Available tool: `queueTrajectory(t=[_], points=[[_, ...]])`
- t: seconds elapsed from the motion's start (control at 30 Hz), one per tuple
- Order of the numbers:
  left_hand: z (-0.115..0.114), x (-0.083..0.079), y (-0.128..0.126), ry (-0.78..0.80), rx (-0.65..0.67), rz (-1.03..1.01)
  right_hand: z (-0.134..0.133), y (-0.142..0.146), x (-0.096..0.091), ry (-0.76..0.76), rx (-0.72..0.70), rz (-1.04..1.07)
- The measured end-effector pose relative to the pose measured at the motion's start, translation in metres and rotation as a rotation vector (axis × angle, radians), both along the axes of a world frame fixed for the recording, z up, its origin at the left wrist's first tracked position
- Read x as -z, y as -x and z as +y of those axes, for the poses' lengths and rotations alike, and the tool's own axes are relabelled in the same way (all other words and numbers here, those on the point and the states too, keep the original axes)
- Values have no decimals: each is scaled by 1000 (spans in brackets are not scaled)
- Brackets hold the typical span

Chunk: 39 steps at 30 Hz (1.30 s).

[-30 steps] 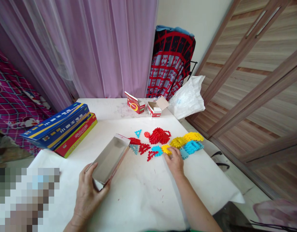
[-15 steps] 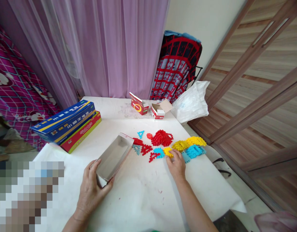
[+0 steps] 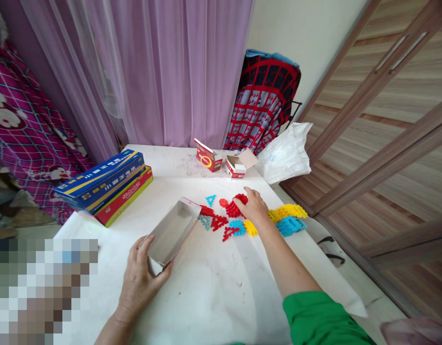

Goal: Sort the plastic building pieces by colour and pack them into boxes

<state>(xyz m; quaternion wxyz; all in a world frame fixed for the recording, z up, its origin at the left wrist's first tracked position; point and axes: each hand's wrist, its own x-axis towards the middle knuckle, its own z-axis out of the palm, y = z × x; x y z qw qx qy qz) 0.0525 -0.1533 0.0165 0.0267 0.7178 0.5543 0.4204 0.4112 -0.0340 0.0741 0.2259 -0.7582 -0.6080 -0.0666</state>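
Note:
My left hand (image 3: 145,273) is wrapped round the near end of a long, open-topped cardboard box (image 3: 170,235), grey inside, which lies tilted on the table. Over at the pile of red toothed plastic building pieces (image 3: 235,206), my right hand (image 3: 252,203) reaches in with thumb and fingers apart, covering part of the pile. Close to it are a yellow piece (image 3: 250,228), a blue piece (image 3: 237,227) and stacks of yellow pieces (image 3: 288,212) and blue pieces (image 3: 291,226). Red triangular pieces (image 3: 218,222) and a light-blue triangle (image 3: 210,200) lie between box and pile.
Blue and red printed boxes (image 3: 106,184) are stacked at the table's left edge. Two small red-and-white open cartons (image 3: 208,160) stand at the back. A white plastic bag (image 3: 285,153) sits at the back right corner, near a wooden wardrobe (image 3: 379,110).
My right hand has moved off the yellow piece, forward to the red pile, and its green sleeve has come into view. My left hand still holds the box in place.

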Motion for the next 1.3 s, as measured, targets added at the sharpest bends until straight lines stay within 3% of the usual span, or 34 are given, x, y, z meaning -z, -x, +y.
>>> queueTrajectory(t=[0.2,0.37,0.5,0.6,0.67,1.0,1.3], points=[[0,-2,0,-21,-6,6,15,9,-5,283,2,-87],[-1,-5,1,-20,-89,-9,8,10,-9,188,-39,-130],[-1,-6,1,-13,-81,-12,-7,24,-15,100,-291,-165],[-1,-5,1,-21,-74,-4,-18,39,-12,279,-562,-248],[-1,-4,1,-23,-70,0,-24,48,-7,396,-630,-307],[-1,-3,1,-5,-71,-5,-19,64,1,554,-551,-349],[0,-3,1,-6,-77,3,-19,71,-1,545,-487,-317]])
